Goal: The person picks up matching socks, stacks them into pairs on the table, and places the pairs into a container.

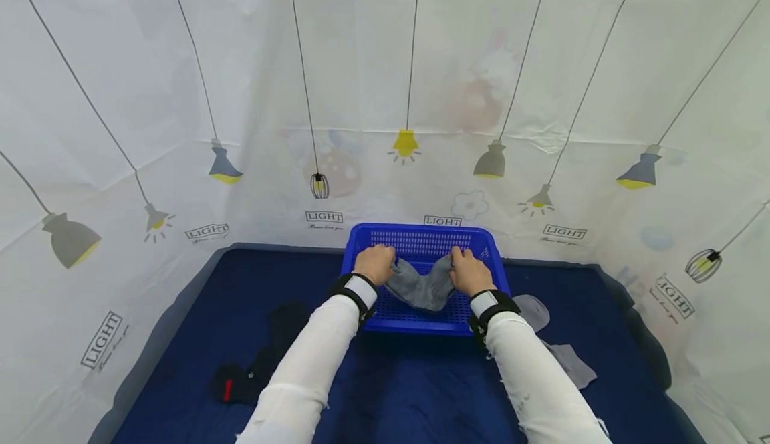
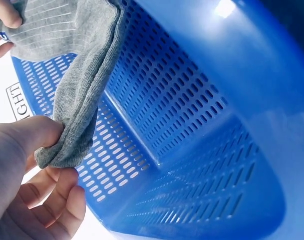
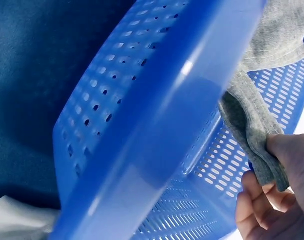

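Note:
A grey ribbed sock (image 1: 424, 288) hangs between both hands, over a blue perforated plastic basket (image 1: 415, 325). My left hand (image 1: 375, 265) pinches one end of it between thumb and fingers; in the left wrist view the sock's folded cuff (image 2: 76, 145) shows in that grip. At the other end, my right hand (image 1: 471, 272) pinches the fabric, seen close up in the right wrist view as a doubled grey edge (image 3: 264, 167). The sock's middle sags in a curve between the hands. No other item shows inside the basket.
Black socks (image 1: 243, 380), one with a red mark, lie on the dark blue cloth (image 1: 409, 390) at left. Light grey socks (image 1: 571, 364) lie at right, partly behind the right forearm. A white curtain printed with lamps (image 1: 385, 96) surrounds the back and sides.

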